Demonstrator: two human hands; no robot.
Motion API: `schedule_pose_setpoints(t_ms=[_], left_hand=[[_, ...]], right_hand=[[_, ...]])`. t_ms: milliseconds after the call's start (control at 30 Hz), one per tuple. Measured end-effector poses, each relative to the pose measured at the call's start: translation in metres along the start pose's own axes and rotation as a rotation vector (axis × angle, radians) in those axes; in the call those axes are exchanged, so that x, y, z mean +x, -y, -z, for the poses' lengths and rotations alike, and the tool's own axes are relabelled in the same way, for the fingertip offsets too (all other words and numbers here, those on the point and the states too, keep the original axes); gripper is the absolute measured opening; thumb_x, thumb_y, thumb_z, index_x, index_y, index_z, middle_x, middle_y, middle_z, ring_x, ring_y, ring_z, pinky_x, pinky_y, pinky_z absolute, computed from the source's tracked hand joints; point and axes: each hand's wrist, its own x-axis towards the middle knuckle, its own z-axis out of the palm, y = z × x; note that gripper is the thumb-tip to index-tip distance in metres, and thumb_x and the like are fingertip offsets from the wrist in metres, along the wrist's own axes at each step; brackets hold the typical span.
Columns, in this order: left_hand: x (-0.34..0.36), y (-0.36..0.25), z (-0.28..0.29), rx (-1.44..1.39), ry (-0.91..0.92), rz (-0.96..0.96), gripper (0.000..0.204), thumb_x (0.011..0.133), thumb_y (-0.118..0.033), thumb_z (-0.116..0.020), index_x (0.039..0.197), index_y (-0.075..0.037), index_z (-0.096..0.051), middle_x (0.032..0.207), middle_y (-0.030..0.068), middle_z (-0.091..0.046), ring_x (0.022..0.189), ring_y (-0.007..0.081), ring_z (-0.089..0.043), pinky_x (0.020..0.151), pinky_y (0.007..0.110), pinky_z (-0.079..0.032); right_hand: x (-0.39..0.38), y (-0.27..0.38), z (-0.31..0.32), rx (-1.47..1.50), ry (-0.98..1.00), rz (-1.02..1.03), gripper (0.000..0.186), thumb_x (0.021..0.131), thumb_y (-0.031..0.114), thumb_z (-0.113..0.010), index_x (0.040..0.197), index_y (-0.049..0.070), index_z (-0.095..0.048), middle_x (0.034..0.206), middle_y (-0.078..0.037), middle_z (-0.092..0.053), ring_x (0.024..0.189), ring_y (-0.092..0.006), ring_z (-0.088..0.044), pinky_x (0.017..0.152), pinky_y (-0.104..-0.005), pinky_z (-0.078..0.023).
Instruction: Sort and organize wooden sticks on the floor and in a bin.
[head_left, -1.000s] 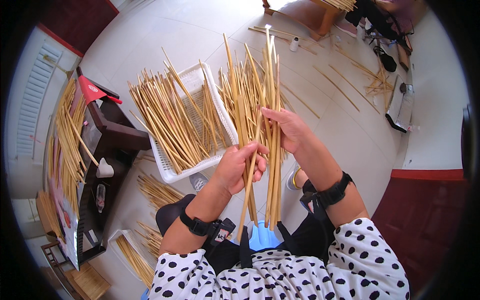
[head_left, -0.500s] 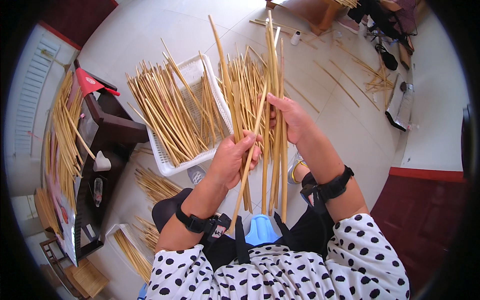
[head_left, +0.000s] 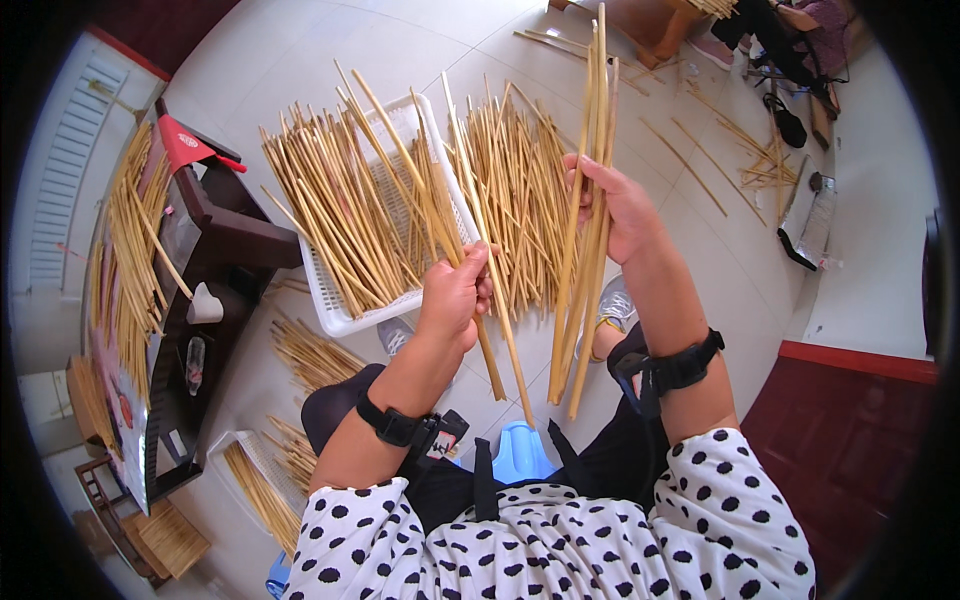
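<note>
My left hand (head_left: 456, 300) is closed around a few thin tan sticks (head_left: 425, 200) that look like wood or bamboo. One of them, a longer stick (head_left: 510, 345), slants down toward my lap. To the right, my right hand (head_left: 622, 208) grips a bundle of several similar sticks (head_left: 572, 345), held nearly upright, thumb and fingers wrapped round it. Beyond my left hand a white plastic basket (head_left: 345, 325) holds many such sticks. A dense pile of sticks (head_left: 520, 200) lies between the basket and my right hand.
A dark table (head_left: 235, 235) on the left bears more sticks and a white roll (head_left: 205, 304). Smaller stick piles (head_left: 310, 350) and a second white basket (head_left: 225, 450) lie below it. Scattered sticks (head_left: 760, 150) lie on the floor at far right, near another person's leg (head_left: 765, 35).
My hands have moved apart, the left one to the left and the right one to the right and slightly up. Each carries its sticks along, and the stick in my left hand now tilts the other way.
</note>
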Motion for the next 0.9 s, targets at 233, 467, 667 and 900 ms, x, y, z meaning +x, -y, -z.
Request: schedule_pose_setpoints(t_ms=[233,467,667,900], left_hand=[[0.021,0.02,-0.001,0.117,0.015,0.065,0.015,0.088,-0.022,-0.055,0.087,-0.007,-0.058,0.061,-0.0046,-0.045,0.046,0.0036,-0.038,0.037,0.017,-0.028],[0.061,0.065,0.01,0.278,-0.056,0.202,0.02,0.084,-0.02,-0.06,0.068,-0.011,-0.052,0.052,-0.0053,-0.04,0.038,0.0053,-0.034,0.033,0.021,-0.024],[0.091,0.067,0.005,0.393,-0.122,0.038,0.016,0.084,-0.023,-0.059,0.08,-0.008,-0.053,0.055,-0.004,-0.04,0.039,0.0056,-0.035,0.033,0.021,-0.026],[0.08,0.032,-0.011,0.366,-0.141,-0.14,0.022,0.091,-0.023,-0.048,0.103,-0.006,-0.045,0.069,0.0019,-0.048,0.046,0.0057,-0.042,0.035,0.019,-0.031]], right_hand=[[-0.003,0.012,0.01,0.063,-0.006,0.045,0.012,0.085,0.017,-0.055,0.087,0.005,-0.056,0.07,0.0,-0.05,0.056,-0.0087,-0.042,0.046,-0.0218,-0.035],[-0.006,0.025,0.014,0.078,-0.006,0.092,0.012,0.086,0.017,-0.055,0.088,0.005,-0.055,0.071,0.0,-0.05,0.056,-0.0089,-0.043,0.046,-0.0219,-0.036],[-0.009,0.034,0.021,0.087,-0.04,0.11,0.012,0.086,0.017,-0.054,0.089,0.005,-0.054,0.072,-0.001,-0.051,0.056,-0.009,-0.043,0.046,-0.0221,-0.036],[-0.011,0.035,0.022,0.089,-0.051,0.126,0.012,0.085,0.017,-0.054,0.088,0.005,-0.054,0.073,-0.002,-0.052,0.056,-0.0091,-0.043,0.046,-0.0227,-0.037]])
